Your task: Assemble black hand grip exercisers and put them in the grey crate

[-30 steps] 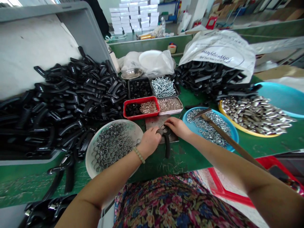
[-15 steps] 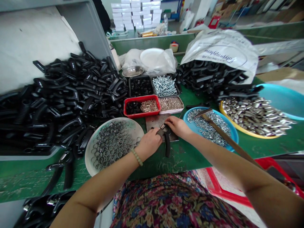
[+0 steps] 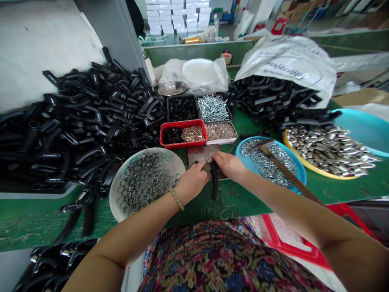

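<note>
My left hand [image 3: 191, 183] and my right hand [image 3: 229, 166] meet over a black plastic clamp handle [image 3: 214, 184], both gripping its upper end, which is partly hidden by my fingers. A small metal pin [image 3: 209, 161] shows at its top. The handle rests on a steel plate [image 3: 203, 155] on the green bench [image 3: 231, 202]. Left of my left hand is a white bowl [image 3: 173, 162] of metal rings. Right of my right hand is a blue plate [image 3: 300, 170] of nuts, with a wood-handled hammer [image 3: 285, 172] on it.
A large pile of black handles [image 3: 91, 121] fills the left, and more spill from a white polypropylene sack [image 3: 288, 61]. Small trays of parts [image 3: 182, 134] stand ahead. A yellow tray of metal sleeves [image 3: 328, 152] lies right. A red crate [image 3: 288, 239] sits below the bench's front edge.
Both hands stay on the handle with only slight movement. The view has drifted a little, and the small metal pin at the handle's top shows more clearly.
</note>
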The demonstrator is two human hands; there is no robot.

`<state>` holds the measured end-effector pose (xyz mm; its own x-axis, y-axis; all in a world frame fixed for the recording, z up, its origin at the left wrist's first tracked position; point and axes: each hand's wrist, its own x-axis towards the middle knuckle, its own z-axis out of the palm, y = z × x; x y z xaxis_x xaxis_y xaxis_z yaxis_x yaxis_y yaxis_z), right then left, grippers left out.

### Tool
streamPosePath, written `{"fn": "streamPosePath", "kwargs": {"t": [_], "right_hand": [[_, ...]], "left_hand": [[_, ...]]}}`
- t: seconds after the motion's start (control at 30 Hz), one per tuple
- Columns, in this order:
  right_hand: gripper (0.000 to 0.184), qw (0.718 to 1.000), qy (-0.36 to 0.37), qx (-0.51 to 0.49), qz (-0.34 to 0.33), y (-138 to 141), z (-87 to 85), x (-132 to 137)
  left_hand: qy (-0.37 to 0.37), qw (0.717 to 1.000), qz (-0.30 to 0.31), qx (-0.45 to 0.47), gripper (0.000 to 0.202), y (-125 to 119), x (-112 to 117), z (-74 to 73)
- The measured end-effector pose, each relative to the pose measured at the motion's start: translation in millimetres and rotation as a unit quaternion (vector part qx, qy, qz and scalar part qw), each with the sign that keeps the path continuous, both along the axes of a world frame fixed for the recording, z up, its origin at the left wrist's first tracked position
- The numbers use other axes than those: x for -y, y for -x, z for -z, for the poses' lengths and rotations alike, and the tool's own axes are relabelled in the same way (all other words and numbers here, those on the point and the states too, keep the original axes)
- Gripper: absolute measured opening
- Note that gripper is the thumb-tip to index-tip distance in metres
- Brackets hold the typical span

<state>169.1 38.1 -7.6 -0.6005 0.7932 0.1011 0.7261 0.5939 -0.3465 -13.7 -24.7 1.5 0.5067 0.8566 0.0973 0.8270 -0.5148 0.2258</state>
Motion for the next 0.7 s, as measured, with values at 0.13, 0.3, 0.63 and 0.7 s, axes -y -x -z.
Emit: {"fn": "streamPosePath", "kwargs": {"t": [0.13, 0.3, 0.63, 0.7], "right_hand": [[0.036, 0.992, 0.055, -0.08, 0.079, -34.5, -6.5, 2.4], [0.05, 0.924, -0.081, 0.143, 0.346, -135.9, -11.9, 14.6], [0.042, 0.975, 0.049, 0.001, 0.216, -57.7, -44.6, 52.3], [0.043, 0.985, 0.065, -0.05, 0.151, -33.5, -53.5, 56.1]], "left_hand": [[0.01, 1.0, -0.006, 0.02, 0.022, 0.4, 0.5, 2.0], [0.017, 1.0, 0.004, 0.025, 0.029, 2.1, 0.4, 4.3], [0.015, 0.999, -0.024, 0.015, 0.023, -0.3, 0.7, 2.8], [0.013, 1.0, -0.02, 0.017, 0.024, 0.0, 0.8, 3.0]]}}
